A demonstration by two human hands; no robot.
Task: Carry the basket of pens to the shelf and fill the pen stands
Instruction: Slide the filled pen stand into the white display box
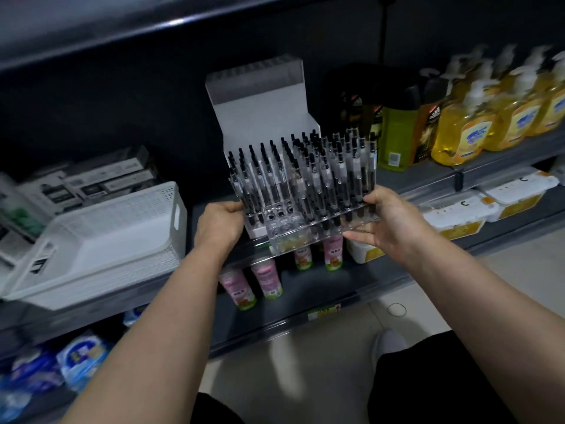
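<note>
Pens (305,172) stand packed in rows in the clear pen stand (290,237), which is held in the air just in front of the shelf (428,182) and the open white box (263,117). A few holes near its front middle look unfilled. The left grip (218,223) pinches the stand's left end and the right grip (388,221) clasps its right end, with fingers curled under the base. The white basket (128,209) sits on the shelf to the left, and no pens show inside it. The step in hand seems to be setting the loaded stand down on the shelf. To do it well, keep the base level so the tall pens do not lean and slide out. Lower both ends together, land the rear edge first and push it back toward the box. Keep it clear of the soap bottles (464,133) on the right. Let go only once the base rests flat.
</note>
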